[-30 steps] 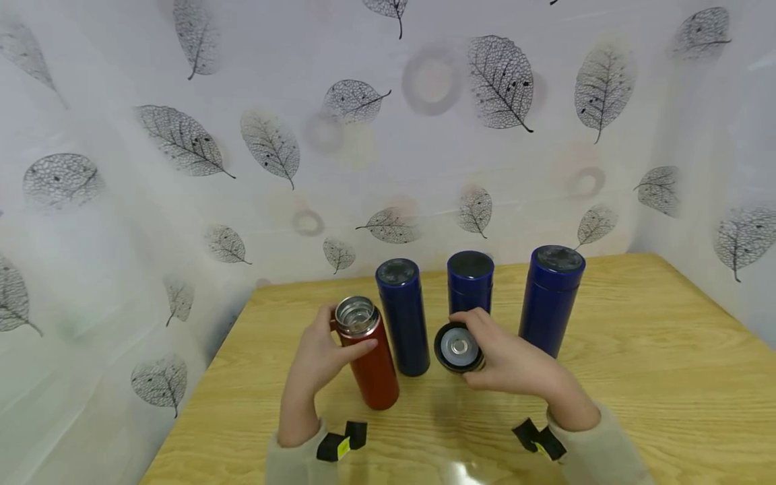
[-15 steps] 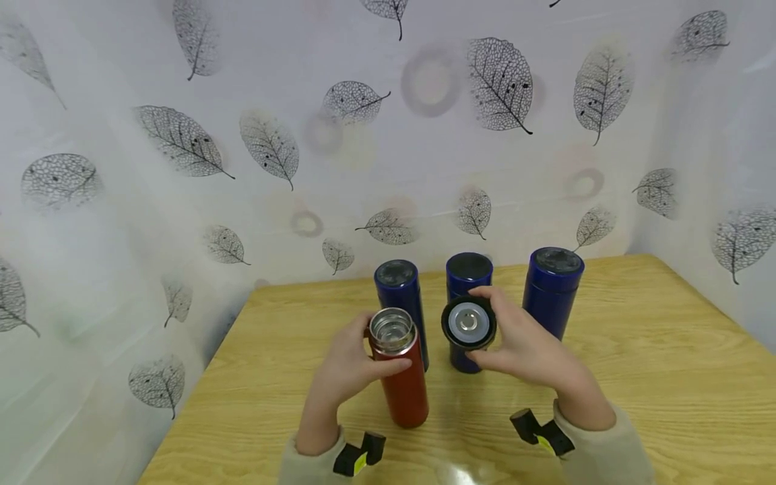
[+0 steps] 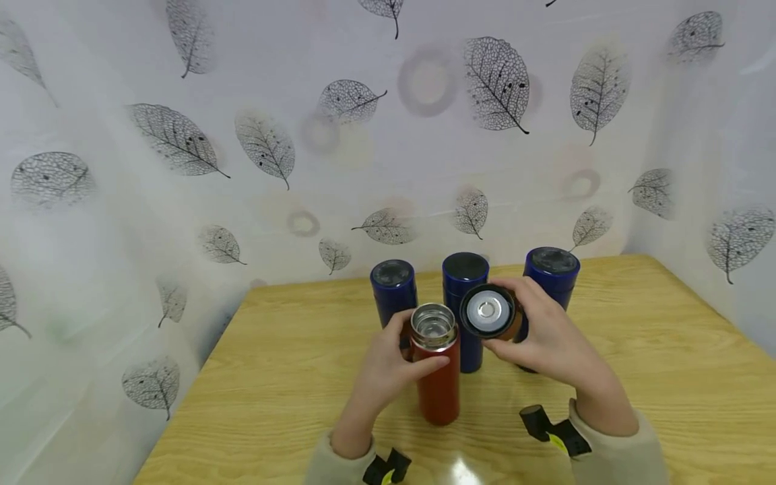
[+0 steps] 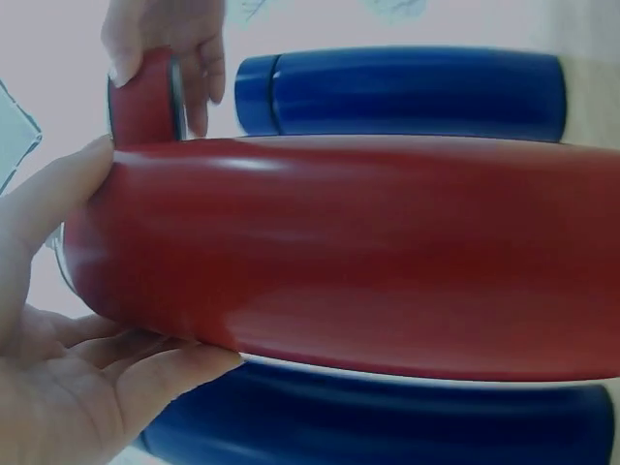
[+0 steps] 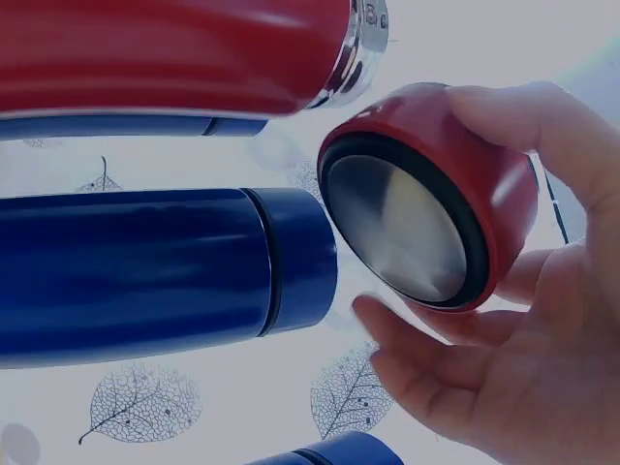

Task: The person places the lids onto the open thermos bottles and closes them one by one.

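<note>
My left hand (image 3: 388,367) grips a red thermos bottle (image 3: 439,387) near its neck, fingers behind and thumb across the front. The bottle stands upright and uncapped, its bare steel mouth facing up. In the right wrist view its steel neck (image 5: 360,53) shows at the top. My right hand (image 3: 548,337) holds the red lid (image 5: 426,184) by its side, between thumb and fingers. The lid is turned over: its pale inner face (image 3: 488,310) looks up in the head view, while a shiny metal disc (image 5: 397,228) faces down. Lid and bottle mouth are close side by side, apart.
Three blue thermos bottles stand capped in a row behind the hands: one at left (image 3: 393,289), one in the middle (image 3: 465,283), one at right (image 3: 552,273). The wooden table (image 3: 273,404) meets a leaf-patterned white curtain (image 3: 339,168) at back and sides.
My left hand has carried the red thermos bottle rightward, now in front of the middle blue one. My right hand has moved the lid up and to the right.
</note>
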`<state>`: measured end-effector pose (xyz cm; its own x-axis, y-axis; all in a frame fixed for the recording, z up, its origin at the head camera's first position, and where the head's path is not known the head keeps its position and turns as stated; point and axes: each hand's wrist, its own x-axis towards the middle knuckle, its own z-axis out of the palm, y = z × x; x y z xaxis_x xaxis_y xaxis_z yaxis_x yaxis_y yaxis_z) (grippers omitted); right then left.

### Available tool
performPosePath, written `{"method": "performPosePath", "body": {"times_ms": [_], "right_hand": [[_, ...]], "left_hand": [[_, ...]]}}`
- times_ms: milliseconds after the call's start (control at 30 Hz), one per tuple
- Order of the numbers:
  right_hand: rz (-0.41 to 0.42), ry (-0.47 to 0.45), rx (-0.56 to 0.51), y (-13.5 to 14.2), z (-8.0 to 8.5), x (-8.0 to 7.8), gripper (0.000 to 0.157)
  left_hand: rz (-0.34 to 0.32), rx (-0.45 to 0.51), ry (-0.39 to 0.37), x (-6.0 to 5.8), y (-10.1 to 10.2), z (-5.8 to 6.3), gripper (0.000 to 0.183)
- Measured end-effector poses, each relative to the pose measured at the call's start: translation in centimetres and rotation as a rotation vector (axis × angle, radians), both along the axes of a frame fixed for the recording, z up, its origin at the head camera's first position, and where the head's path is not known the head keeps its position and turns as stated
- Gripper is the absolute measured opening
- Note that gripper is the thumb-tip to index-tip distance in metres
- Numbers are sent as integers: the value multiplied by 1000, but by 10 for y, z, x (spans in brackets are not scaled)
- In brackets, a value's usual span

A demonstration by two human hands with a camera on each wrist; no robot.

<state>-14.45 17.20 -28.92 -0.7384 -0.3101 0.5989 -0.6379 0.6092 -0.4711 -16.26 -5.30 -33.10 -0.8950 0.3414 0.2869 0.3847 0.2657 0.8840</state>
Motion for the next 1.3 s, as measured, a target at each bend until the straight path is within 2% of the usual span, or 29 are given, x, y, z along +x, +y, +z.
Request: {"method": "performPosePath", "body": {"times_ms": [133, 367, 567, 800, 1100, 1300], "right_hand": [[-1, 15, 10, 0, 2, 0, 65], [-2, -13, -45, -3, 1, 1, 77], [38, 20, -159, -11, 0, 1, 80], [74, 24, -244, -22, -4, -1, 80], [173, -4, -228, -42, -14, -7, 83], [190, 4, -213, -43, -14, -7, 80]], "left_hand": [[-19, 33, 0, 1, 5, -2, 64], [-47, -23, 38, 2, 5, -4, 62], [-149, -56, 16, -2, 2, 5, 59], [-210, -118, -21, -6, 3, 14, 55], [-255, -99, 54, -8, 6, 13, 60], [-260, -69, 37, -8, 7, 11, 61]]}}
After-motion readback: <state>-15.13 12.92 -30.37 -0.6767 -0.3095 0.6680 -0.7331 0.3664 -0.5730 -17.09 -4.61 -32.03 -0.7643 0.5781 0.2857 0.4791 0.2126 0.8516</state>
